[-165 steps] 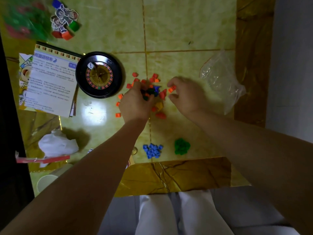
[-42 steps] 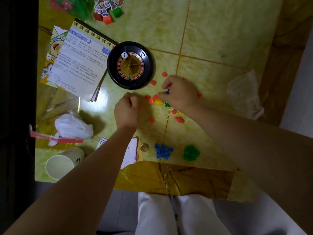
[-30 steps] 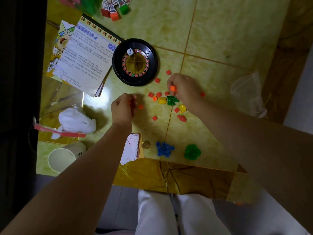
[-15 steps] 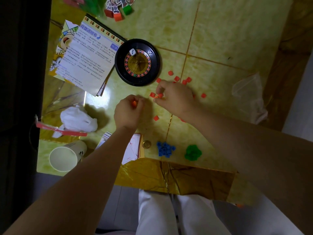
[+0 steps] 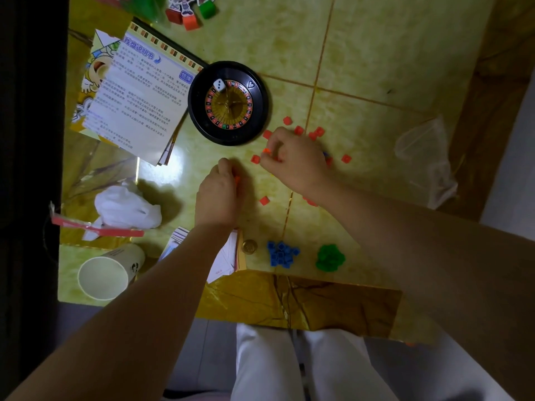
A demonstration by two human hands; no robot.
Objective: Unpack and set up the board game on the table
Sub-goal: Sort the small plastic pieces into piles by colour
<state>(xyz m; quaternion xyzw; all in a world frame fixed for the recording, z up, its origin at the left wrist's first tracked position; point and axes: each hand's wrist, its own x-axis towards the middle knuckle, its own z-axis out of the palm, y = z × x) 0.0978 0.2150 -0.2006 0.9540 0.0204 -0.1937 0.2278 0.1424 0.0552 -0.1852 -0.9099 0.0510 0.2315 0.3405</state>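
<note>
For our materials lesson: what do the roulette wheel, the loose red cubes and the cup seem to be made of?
Roulette wheel: probably glossy black plastic; its rim shows a soft sheen. Red cubes: likely moulded plastic; uniform bright colour, crisp edges. Cup: apparently paper, matte; thin rolled rim, pale wall.

Desk (image 5: 390, 53): yellow-green marbled top, thin gold lines, brown marbled border. Light glare (image 5: 173, 160) left of centre. Grey floor (image 5: 511, 180) right, dark strip (image 5: 26, 140) left.
</note>
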